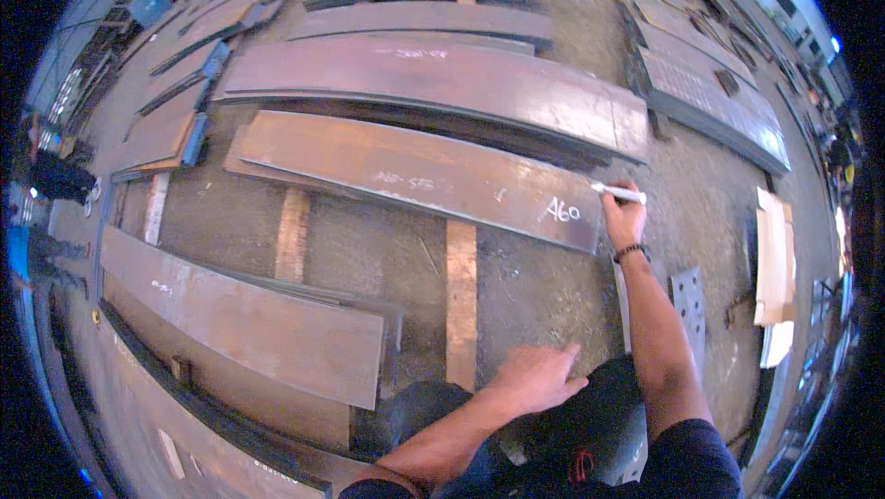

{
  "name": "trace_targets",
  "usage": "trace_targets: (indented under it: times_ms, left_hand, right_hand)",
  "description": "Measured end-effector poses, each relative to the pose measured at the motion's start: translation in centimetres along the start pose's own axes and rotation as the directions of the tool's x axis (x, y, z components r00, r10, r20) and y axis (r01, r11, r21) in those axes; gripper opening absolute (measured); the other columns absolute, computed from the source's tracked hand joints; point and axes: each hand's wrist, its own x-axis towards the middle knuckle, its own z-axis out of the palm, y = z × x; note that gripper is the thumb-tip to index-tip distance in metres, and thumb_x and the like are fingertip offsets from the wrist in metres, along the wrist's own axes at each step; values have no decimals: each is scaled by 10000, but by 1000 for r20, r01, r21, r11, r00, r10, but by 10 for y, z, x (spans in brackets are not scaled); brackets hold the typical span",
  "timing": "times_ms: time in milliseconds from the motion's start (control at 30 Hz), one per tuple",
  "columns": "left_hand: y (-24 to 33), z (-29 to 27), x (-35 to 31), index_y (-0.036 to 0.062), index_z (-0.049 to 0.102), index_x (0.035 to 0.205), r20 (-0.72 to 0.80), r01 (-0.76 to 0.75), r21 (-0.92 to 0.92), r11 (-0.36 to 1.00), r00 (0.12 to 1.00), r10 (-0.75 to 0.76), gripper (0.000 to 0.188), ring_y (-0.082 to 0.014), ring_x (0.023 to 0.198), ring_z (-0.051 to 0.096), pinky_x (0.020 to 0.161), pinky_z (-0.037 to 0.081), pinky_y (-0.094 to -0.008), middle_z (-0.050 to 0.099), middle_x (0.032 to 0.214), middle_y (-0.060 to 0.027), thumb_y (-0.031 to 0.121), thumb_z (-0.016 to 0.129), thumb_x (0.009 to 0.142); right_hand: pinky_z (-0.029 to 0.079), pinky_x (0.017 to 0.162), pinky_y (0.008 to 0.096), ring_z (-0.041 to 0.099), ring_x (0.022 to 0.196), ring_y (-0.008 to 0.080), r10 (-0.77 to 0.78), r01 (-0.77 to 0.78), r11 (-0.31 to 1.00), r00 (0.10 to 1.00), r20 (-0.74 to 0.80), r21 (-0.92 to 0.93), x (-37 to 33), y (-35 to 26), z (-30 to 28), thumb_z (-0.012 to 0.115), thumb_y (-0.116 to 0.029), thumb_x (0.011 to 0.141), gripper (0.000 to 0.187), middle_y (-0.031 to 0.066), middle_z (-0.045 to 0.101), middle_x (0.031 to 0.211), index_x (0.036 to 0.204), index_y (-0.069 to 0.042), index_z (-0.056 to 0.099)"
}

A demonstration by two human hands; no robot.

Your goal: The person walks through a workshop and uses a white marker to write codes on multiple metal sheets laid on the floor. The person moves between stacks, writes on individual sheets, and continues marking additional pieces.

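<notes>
Head view: the right hand [624,219] reaches out, its grip closed round a white paint marker [619,192] whose tip sits at the end of a rusty steel plate [406,172], just beside white handwritten characters [562,212]. The left hand [535,376] rests flat and empty on the person's knee [599,407]. Marking the plate seems the step in hand; any further stroke calls for a steady tip on the metal.

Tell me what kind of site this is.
Likely a steel fabrication yard or shop: long rusty steel plates laid out on timber supports over a concrete floor, with the right hand holding a white marker beside chalk-like marks.
</notes>
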Motion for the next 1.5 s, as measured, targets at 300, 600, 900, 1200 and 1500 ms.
trace_targets:
  times_ms: [300,600,900,1200,1500]
  left_hand:
    - [3,3,-6,68,582,1231,-295,-20,-48,999,956,5,502,-411,778,672,707,534,-512,688,826,-214,444,602,899]
    - [-32,-23,20,95,621,1204,-354,191,-348,918,880,-317,459,-410,865,678,783,534,-496,696,907,-244,445,595,909]
    - [-95,-29,-84,97,592,1246,-223,545,-93,833,804,-551,597,-419,834,674,750,529,-503,697,858,-217,545,616,852]
    - [-67,-17,-110,30,573,1257,-279,621,-140,771,723,-632,621,-407,713,671,666,529,-502,656,665,-193,495,658,854]
    - [-66,-17,-83,32,580,1243,-246,616,-93,782,747,-617,598,-399,710,673,669,526,-504,656,662,-186,485,650,860]
  right_hand:
    - [530,701,304,648,762,153,-24,20,982,1000,16,189,0,-17,32,688,-104,804,203,71,689,827,979,-14,640]
    - [532,529,292,679,675,159,137,-139,990,989,52,34,43,-43,-12,639,-116,798,251,104,694,774,992,42,648]
    - [533,644,329,695,706,193,5,-10,999,996,-84,-52,156,14,17,692,-244,755,277,111,721,764,899,-9,714]
    - [545,704,336,712,726,200,-43,18,974,993,-109,-227,185,19,37,674,-266,769,272,95,726,734,908,-39,729]
    - [541,734,354,706,803,240,-32,45,986,996,84,-159,185,32,40,696,-272,747,299,136,727,838,938,-45,732]
